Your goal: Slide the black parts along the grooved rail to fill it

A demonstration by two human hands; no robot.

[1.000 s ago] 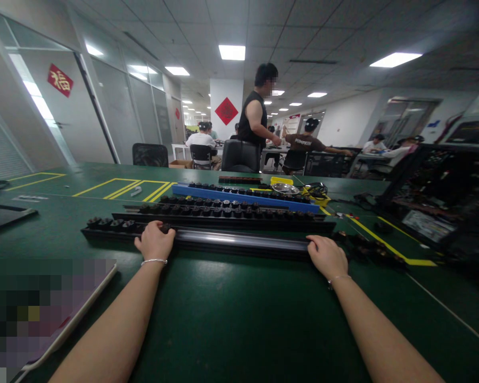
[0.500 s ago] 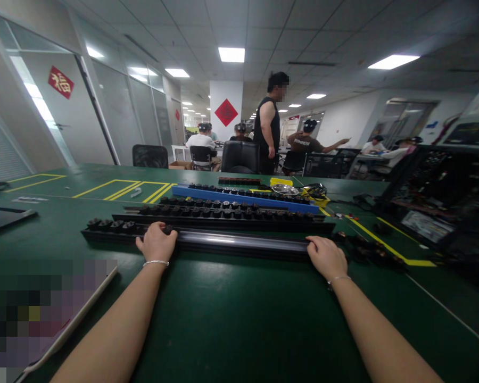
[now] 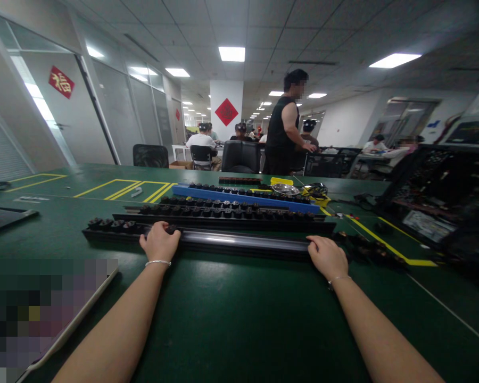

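Note:
A long black rail (image 3: 239,242) lies across the green table (image 3: 239,314) in front of me, with small black caps seated in its left part. My left hand (image 3: 159,242) rests on the rail near its left third, fingers curled over a black cap. My right hand (image 3: 327,257) grips the rail's right end, fingers bent over its edge. Behind it lie two more black rails full of caps (image 3: 223,213) and a blue rail (image 3: 243,196) with caps.
Loose black caps (image 3: 367,250) lie right of the rail. A tablet (image 3: 43,314) sits at the near left, dark equipment (image 3: 443,202) at the right, a metal dish (image 3: 285,188) and yellow box behind. A standing person (image 3: 285,127) and seated people are beyond the table.
My left hand slid slightly right along the rail. The standing person in the background walked to the right. My right hand has stayed put.

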